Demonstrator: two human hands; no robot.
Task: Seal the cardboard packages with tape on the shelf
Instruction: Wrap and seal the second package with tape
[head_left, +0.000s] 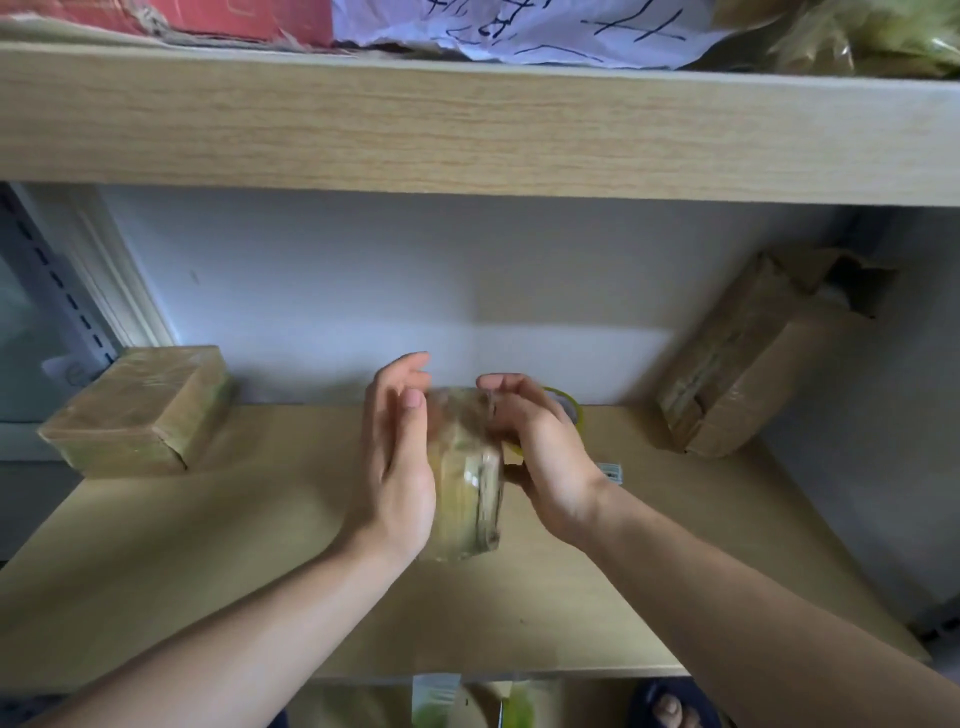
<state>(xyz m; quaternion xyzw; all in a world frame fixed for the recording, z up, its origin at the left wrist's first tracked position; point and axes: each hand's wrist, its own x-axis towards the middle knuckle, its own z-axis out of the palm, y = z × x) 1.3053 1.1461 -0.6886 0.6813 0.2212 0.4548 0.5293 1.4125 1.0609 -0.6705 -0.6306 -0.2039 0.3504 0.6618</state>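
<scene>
A small cardboard package (465, 478) wrapped in shiny clear tape stands on its edge at the middle of the wooden shelf (208, 545). My left hand (397, 457) presses flat against its left face, fingers straight. My right hand (540, 447) cups its right side and far end. Behind the right hand, partly hidden, lies a roll of tape (569, 410) with a yellow-green rim. A taped flat package (137, 410) rests at the shelf's left end. A larger package (748, 358) with torn open flaps leans at the right end.
The upper shelf board (467, 124) overhangs close above, carrying a red box (239, 18) and white paper (519, 31). A white wall closes the back. A small white label (612, 472) lies by my right wrist. Below the shelf edge, green packets (441, 701) show.
</scene>
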